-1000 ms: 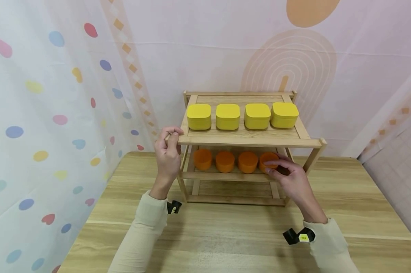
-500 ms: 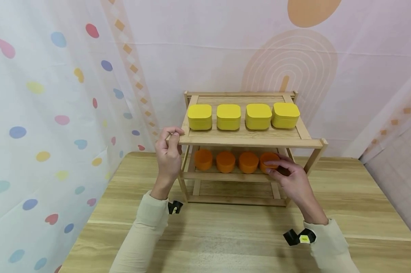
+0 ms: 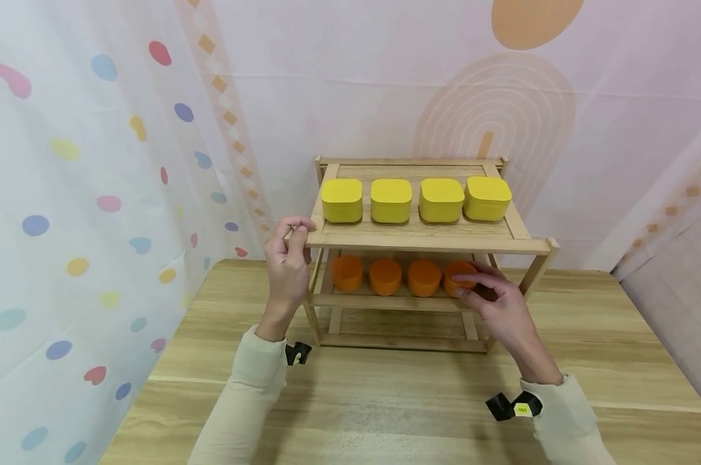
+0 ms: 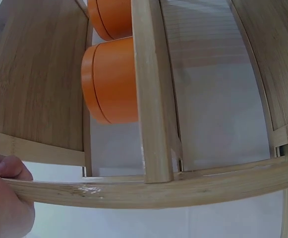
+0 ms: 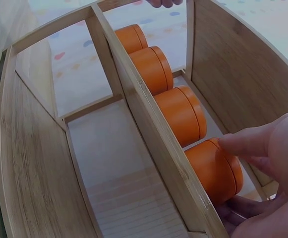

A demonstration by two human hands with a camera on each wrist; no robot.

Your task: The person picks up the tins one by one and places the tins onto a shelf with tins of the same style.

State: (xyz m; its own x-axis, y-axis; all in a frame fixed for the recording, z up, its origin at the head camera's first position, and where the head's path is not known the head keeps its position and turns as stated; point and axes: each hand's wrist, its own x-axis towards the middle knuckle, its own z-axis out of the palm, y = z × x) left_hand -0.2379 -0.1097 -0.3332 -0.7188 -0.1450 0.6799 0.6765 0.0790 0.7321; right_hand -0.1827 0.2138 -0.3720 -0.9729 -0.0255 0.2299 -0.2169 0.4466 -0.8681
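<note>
My left hand (image 3: 287,268) grips the front left corner of the top board of a wooden shelf rack (image 3: 420,243); the left wrist view shows its fingers curled over the rail. On the middle shelf stands a row of several round orange lidded boxes (image 3: 385,276). My right hand (image 3: 501,309) holds the rightmost orange box (image 5: 213,171), thumb and fingers on either side of it. That box still sits in line with the others, and the hand partly hides it in the head view. Several yellow lidded boxes (image 3: 391,201) with rounded corners stand in a row on the top board.
The rack stands on a wood-grain table (image 3: 385,400) near a patterned curtain (image 3: 350,97). Its bottom shelf (image 3: 397,323) lies below the orange boxes. A front rail (image 3: 385,301) runs along the middle shelf, close under the right hand.
</note>
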